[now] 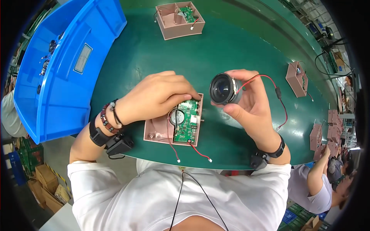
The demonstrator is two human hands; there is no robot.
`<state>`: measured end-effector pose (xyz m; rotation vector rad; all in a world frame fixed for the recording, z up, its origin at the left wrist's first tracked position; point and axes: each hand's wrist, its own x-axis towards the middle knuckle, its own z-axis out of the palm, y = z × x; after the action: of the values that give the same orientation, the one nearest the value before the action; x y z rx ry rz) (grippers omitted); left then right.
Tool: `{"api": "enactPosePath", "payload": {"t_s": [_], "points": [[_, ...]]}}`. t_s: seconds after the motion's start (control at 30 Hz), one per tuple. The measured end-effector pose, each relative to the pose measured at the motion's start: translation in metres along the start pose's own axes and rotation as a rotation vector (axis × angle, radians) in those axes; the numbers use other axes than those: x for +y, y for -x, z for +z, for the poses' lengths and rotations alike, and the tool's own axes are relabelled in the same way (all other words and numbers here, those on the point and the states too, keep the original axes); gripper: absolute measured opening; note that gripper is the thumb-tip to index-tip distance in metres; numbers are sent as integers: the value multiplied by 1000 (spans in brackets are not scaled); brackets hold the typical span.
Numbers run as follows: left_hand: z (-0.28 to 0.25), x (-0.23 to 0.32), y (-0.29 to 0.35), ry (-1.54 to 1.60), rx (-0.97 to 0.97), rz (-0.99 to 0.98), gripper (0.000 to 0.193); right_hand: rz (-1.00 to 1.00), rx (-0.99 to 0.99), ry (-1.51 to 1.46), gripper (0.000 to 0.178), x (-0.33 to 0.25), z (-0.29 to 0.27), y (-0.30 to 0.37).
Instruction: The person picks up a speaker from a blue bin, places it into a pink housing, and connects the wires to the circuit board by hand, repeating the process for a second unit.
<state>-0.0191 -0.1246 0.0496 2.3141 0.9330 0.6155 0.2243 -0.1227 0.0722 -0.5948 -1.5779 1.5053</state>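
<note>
Between thumb and fingers, my right hand [253, 101] holds a round black speaker [222, 89] up above the table, its cone turned to the left. A red and black wire [278, 92] hangs from the speaker past my wrist. My left hand [156, 94] lies over the far side of an open pink box [155, 130], its fingers and thumb closed at the far right corner. Inside the box are a green circuit board [188, 129] and a round silver part [177, 117]. Two thin leads with white plugs [210, 159] hang over the near wall.
A blue bin [102, 34] with small round parts stands at the left. Another open pink box [179, 30] with a board sits at the far side, and one more [296, 80] at the right. Pink boxes [317, 136] and a co-worker's arm [319, 173] are at the right edge.
</note>
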Motion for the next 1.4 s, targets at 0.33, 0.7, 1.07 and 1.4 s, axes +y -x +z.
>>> {"api": "enactPosePath", "payload": {"t_s": [0.33, 0.7, 1.07, 1.4], "points": [[-3, 9, 9, -35, 200, 43, 28, 265, -42, -59, 64, -10, 16, 0], [-10, 3, 46, 253, -190, -254, 74, 18, -376, 841, 63, 5, 37, -5], [4, 2, 61, 114, 29, -112, 94, -51, -378, 1152, 50, 13, 51, -6], [1, 8, 58, 159, -35, -206, 93, -19, -403, 1081, 51, 11, 49, -10]]}}
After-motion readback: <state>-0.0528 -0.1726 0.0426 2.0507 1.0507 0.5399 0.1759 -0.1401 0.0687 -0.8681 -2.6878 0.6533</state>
